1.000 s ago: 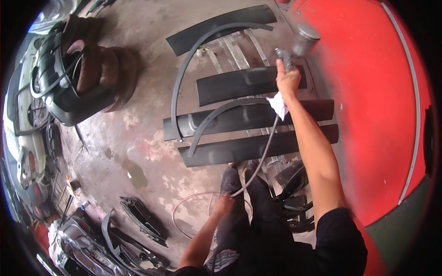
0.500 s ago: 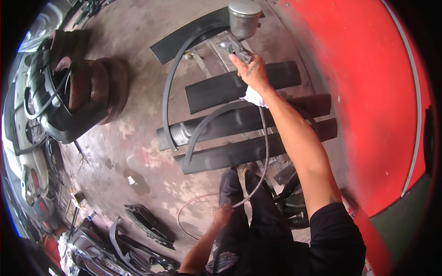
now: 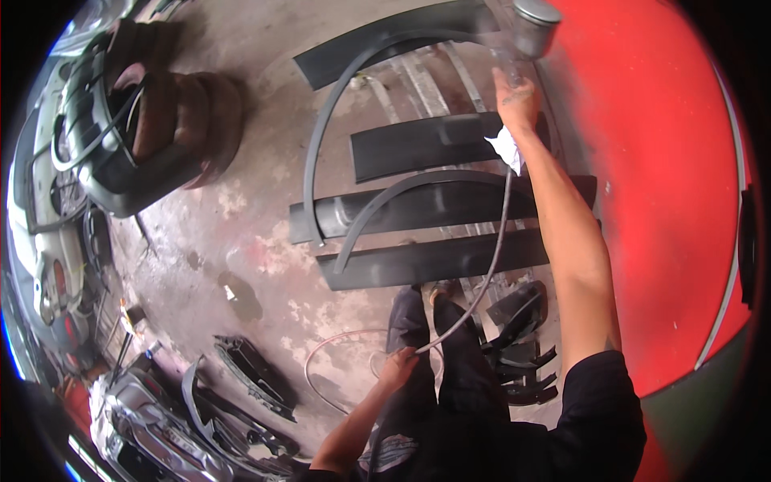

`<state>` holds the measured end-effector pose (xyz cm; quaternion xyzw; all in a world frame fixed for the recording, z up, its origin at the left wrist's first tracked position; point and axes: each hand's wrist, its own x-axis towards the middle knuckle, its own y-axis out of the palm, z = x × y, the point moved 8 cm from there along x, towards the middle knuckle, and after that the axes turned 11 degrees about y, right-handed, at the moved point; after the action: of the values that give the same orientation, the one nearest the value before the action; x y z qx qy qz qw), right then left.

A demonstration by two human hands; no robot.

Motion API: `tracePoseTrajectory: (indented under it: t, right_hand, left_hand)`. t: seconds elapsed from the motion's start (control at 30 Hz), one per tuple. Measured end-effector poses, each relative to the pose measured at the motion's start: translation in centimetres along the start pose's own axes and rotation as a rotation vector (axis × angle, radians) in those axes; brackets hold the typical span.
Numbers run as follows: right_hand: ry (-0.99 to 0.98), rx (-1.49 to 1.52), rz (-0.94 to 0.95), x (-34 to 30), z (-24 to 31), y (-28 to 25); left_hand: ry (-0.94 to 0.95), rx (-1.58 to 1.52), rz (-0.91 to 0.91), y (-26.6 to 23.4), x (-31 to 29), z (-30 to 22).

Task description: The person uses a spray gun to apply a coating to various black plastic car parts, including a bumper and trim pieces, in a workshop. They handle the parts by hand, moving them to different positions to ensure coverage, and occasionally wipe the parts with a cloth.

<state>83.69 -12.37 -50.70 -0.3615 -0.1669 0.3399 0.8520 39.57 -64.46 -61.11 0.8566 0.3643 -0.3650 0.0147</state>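
My right hand [image 3: 518, 106] is wrapped round the handle of a spray gun [image 3: 507, 66], blurred, with a grey metal cup [image 3: 536, 34] on top. It is over the right end of a black trim panel [image 3: 426, 149]. White cloth or paper [image 3: 507, 149] hangs at the wrist, where the air hose [image 3: 496, 261] runs down. In front of my legs, my left hand [image 3: 398, 366] closes round that hose. More long black panels lie beyond [image 3: 341, 63] and nearer [image 3: 401, 210], [image 3: 442, 263]. Two curved dark strips [image 3: 311, 157], [image 3: 365, 218] arch across them.
A red painted surface [image 3: 650, 201] fills the right side. Rusty wheel rims [image 3: 173, 120] stand at the left with a black bumper-like part [image 3: 112, 177] against them. Removed car parts [image 3: 161, 426] lie lower left; dark parts [image 3: 526, 353] sit right of my legs. Hose loops [image 3: 309, 365] lie on the floor.
My right hand has swept the spray gun rightward along the panels, toward the red surface. The left hand still grips the hose, and the whole view has shifted slightly.
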Motion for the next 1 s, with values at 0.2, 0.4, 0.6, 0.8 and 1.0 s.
tracePoseTrajectory:
  t: [0.2, 0.4, 0.6, 0.8, 1.0]
  right_hand:
    - [-0.285, 0.076, 0.497, -11.0, 8.1, 9.5]
    - [-0.391, 0.121, 1.029, -22.1, 9.0, 12.2]
    - [-0.197, 0.182, 0.800, -16.2, 6.2, 10.4]
    - [0.027, 0.004, 0.008, -2.7, -0.2, 2.5]
    - [0.115, -0.112, -0.162, 1.1, -3.7, -0.4]
  left_hand:
    - [-0.039, 0.033, 0.017, -0.2, -0.7, 0.0]
    - [0.032, 0.086, 0.017, 1.0, -1.6, 0.6]
    - [0.051, 0.047, -0.006, 1.1, -1.4, 0.2]
    - [0.038, 0.030, -0.081, 1.1, -1.4, 0.0]
    - [0.013, 0.002, -0.110, 1.0, -1.4, -1.4]
